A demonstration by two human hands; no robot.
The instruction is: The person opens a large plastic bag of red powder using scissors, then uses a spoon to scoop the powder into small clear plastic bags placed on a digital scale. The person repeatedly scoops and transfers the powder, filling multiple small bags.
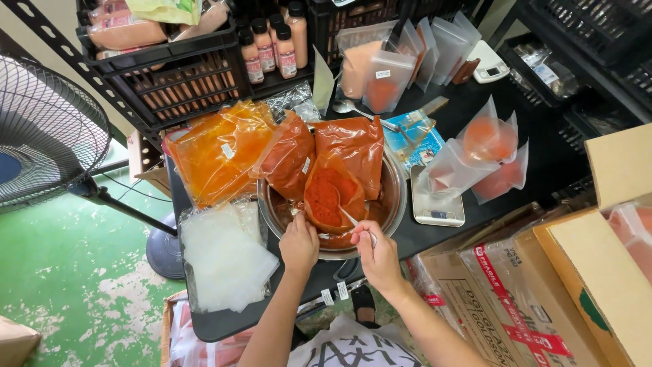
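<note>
Right now left hand (299, 245) pinches open bag (331, 200) of red powder; right hand (377, 255) grips spoon (353, 221), handle slanting up-left into bag, both touching.

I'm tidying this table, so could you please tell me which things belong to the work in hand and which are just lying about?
In use:
- left hand, holding the open bag of red powder
- right hand, holding a spoon
- metal bowl

Lying about:
- stack of empty clear bags
- small scale
- sauce bottles
- fan
- cardboard boxes
</note>
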